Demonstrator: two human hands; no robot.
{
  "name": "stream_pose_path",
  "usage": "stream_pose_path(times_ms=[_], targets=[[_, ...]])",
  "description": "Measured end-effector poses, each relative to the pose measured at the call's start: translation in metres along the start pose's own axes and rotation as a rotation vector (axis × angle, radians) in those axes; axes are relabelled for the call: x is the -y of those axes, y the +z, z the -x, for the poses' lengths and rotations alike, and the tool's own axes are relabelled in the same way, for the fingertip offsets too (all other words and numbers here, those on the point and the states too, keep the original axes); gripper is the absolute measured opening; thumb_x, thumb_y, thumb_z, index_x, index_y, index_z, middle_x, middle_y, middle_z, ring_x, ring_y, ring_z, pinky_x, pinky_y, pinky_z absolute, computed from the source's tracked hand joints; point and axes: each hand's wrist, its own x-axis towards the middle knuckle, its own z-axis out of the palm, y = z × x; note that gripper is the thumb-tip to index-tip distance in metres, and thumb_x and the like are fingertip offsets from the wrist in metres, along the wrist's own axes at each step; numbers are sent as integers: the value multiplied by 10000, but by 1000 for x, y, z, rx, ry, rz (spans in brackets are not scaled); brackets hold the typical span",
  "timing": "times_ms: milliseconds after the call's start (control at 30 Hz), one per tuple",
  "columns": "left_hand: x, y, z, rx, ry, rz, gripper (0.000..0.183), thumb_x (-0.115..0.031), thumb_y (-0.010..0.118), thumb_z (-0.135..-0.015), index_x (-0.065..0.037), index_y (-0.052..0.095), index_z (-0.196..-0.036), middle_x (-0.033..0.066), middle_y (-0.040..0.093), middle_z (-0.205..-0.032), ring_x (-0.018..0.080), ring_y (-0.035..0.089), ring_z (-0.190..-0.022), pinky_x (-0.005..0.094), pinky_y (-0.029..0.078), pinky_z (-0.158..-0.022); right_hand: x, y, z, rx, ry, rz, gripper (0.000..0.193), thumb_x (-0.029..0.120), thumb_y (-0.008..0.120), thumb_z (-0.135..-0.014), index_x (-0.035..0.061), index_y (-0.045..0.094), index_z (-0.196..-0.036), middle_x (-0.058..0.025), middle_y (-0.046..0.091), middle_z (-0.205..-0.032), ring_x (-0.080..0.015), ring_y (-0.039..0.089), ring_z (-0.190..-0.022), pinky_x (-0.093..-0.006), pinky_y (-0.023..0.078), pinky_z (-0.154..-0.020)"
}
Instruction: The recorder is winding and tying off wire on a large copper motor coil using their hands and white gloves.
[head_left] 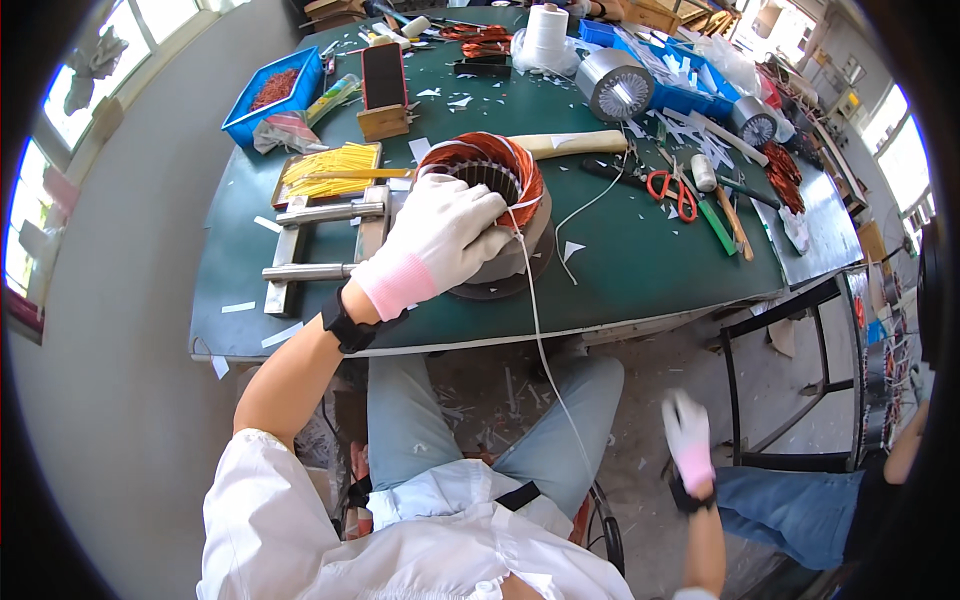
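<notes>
a wound metal core is shown at the near part of a green-topped table [660, 275], with its open end turned upward and its upper rim ringed by a copper winding [532, 170]. the left hand [445, 235], covered by a white glove with a pink cuff, is laid over the near left side of the winding; its fingers are bent and set close together, but whether anything is pinched between them cannot be made out. a white cord [537, 320] is seen beside these fingers, from which it is led down over the table edge and across the right thigh. the right hand [686, 435], gloved in the same way, is held well apart from the core, to the right of the knees and above the floor; it is blurred, its fingers appear extended and near one another, and whether anything is held cannot be determined. to the left of the core, a metal frame with two round bars [310, 272] is placed, and behind it yellow strips [340, 160] are heaped in a shallow tray. behind the core, a pale handle-shaped piece [575, 144] is laid crosswise. red-handled scissors [672, 195] are found to the right, near a green-handled tool [718, 232]. a second metal core [605, 85] and a cone of white thread [546, 40] are seen farther back.
</notes>
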Motion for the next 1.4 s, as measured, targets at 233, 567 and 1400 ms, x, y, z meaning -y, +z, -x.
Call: stream_pose_path(times_ms=[233, 567, 1400], targets=[[-26, 7, -16, 45, -69, -202, 93, -136, 583, -827, -62, 568, -881, 125, 570, -802, 311, 561, -800, 419, 435, -791, 202, 60, -144, -304, -512, -527, 213, 197, 647, -896, 55, 591, -1045, -75, 561, -729, -208, 576, -640, -335, 466, -580], [-17, 20, 4, -125, -5, -194, 160, -158, 619, -755, -54, 576, -869, 93, 554, -781, 267, 545, -725, 394, 405, -652, 232, 23, -155, 289, -530, -1127, 256, 186, 437, -1027, 25, 581, -1166, 30, 467, -696, -57, 451, -537, -221, 376, -513], [1, -5, -8, 1, -33, -46, 286, -211, 708, -702, -81, 665, -953, 122, 641, -1128, 440, 437, -1254, 527, 368, -1024, 210, 74, -131, -680, -570, -316, 475, -51, 626, -765, 152, 624, -1195, -149, 662, -1008, -316, 664, -797, -375, 545, -692]])
